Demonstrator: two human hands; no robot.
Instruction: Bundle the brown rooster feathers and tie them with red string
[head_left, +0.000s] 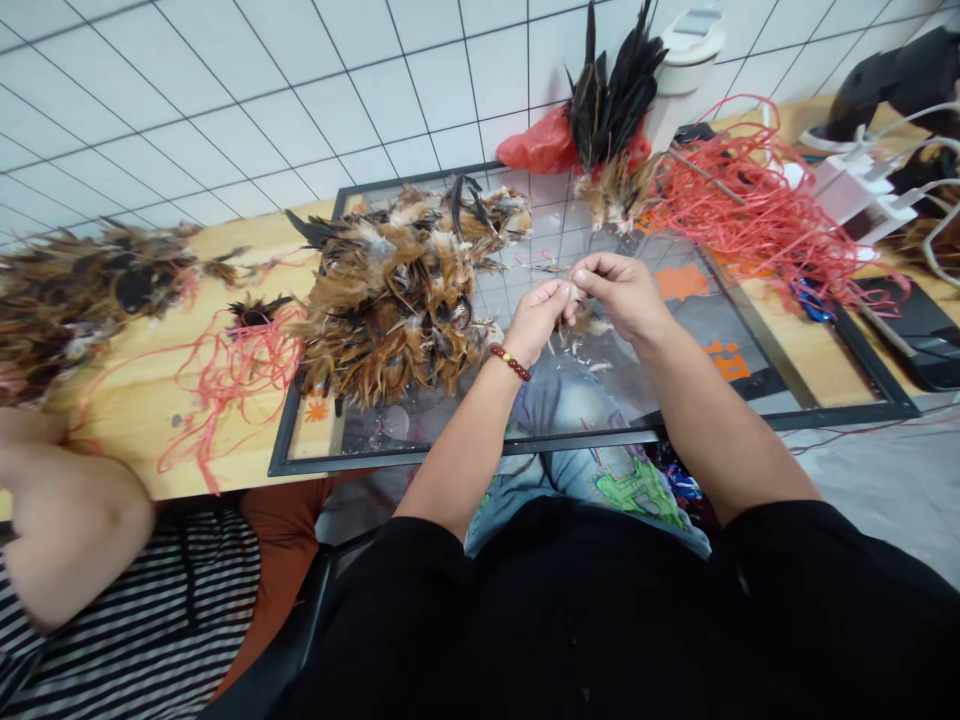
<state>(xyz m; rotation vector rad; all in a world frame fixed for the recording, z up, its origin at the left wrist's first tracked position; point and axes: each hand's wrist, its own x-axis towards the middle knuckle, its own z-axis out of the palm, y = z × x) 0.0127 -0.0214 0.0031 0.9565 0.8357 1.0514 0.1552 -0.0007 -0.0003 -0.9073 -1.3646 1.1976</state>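
My left hand [541,312], with a beaded bracelet at the wrist, is closed in a pinch above the glass panel. Close against it, my right hand [616,290] pinches too, and their fingertips meet. Between them is a small bit of pale and brown feathers [574,294], mostly hidden by the fingers. To the left of my hands lies a big heap of brown feathers [397,300]. Loose feather scraps [589,345] are scattered on the glass panel [480,410] beneath my hands.
Black feathers [611,95] stand upright by a red plastic bag [540,145] at the wall. Tangled pink string [772,210] lies at right, near blue-handled scissors [812,300] and white chargers [862,190]. More pink string [240,365] lies at left, beside a co-worker's arm [71,520].
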